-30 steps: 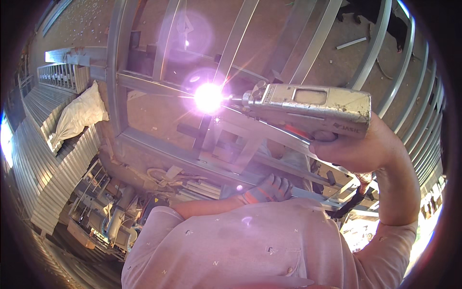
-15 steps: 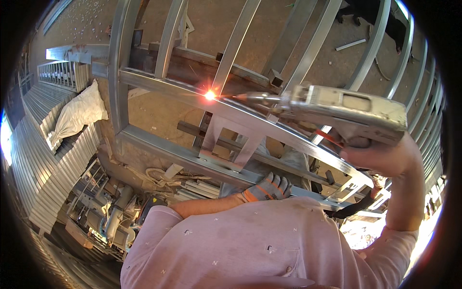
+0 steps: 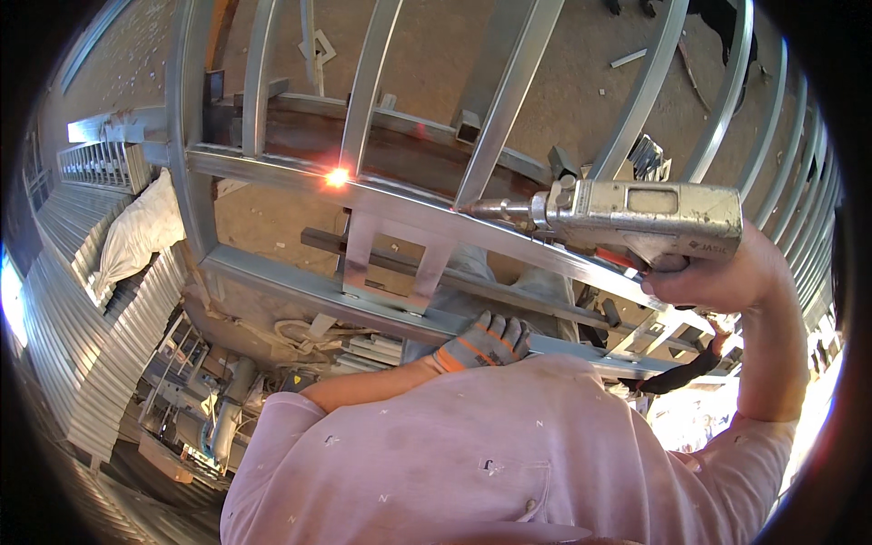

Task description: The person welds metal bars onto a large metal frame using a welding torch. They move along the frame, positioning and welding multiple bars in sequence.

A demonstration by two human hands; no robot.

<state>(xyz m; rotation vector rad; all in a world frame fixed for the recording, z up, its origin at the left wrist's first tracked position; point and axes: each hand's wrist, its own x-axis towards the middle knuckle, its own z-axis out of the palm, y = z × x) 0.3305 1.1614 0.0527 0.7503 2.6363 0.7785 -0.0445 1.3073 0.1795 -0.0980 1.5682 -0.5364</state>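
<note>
My bare right hand (image 3: 704, 283) is wrapped round the grip of a worn grey welding gun (image 3: 663, 211). The gun's narrow nozzle points left, its tip at the foot of an upright bar (image 3: 509, 100), where that bar meets the long metal rail (image 3: 409, 202). Farther left on this rail, an orange-white glowing spot (image 3: 337, 176) shines at the foot of another bar. My left hand (image 3: 486, 342), in a grey and orange glove, rests with bent fingers over the nearer rail (image 3: 272, 272) of the same silvery frame.
Corrugated sheets (image 3: 118, 336) and a white sack (image 3: 141, 232) lie at left. Scrap metal and tools (image 3: 213, 409) crowd the lower left. A dark square tube (image 3: 386, 259) crosses under the frame. A black animal (image 3: 722, 41) is on the ground at upper right.
The gun's tip has shifted right along the rail, from beside the glowing spot to another bar's foot. The view has swung right; my left hand stays on the nearer rail.
</note>
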